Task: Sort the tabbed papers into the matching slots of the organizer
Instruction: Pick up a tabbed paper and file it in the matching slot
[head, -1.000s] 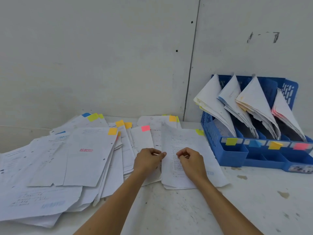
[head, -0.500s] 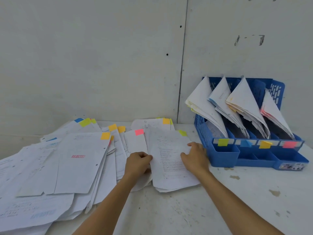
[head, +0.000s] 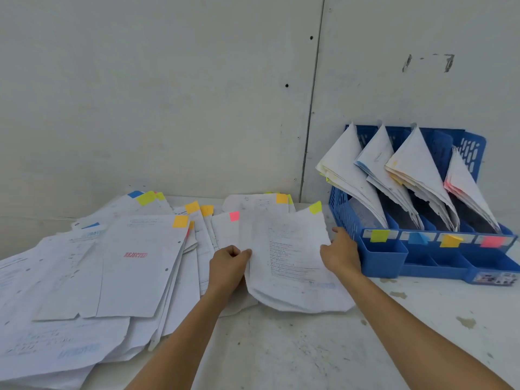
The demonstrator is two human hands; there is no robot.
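A small stack of printed sheets (head: 289, 257) with a yellow-green tab (head: 315, 207) at its top right corner is lifted at its far end. My left hand (head: 229, 267) pinches its left edge. My right hand (head: 342, 253) grips its right edge, close to the blue organizer (head: 388, 261). The organizer has four slots holding leaning papers, labelled by a yellow-green tab (head: 380, 235), a blue tab (head: 417, 238), an orange tab (head: 450, 240) and a pink tab (head: 491, 241).
A wide spread of tabbed papers (head: 84, 277) covers the table's left half, one stamped REJECTED (head: 135, 255). A pink-tabbed sheet (head: 234, 216) lies just behind my left hand. The white table (head: 295, 347) meets a white wall behind.
Both hands moved apart from the middle of the stack to its two side edges. The stack's far end has risen off the table, and the stack has shifted right toward the organizer.
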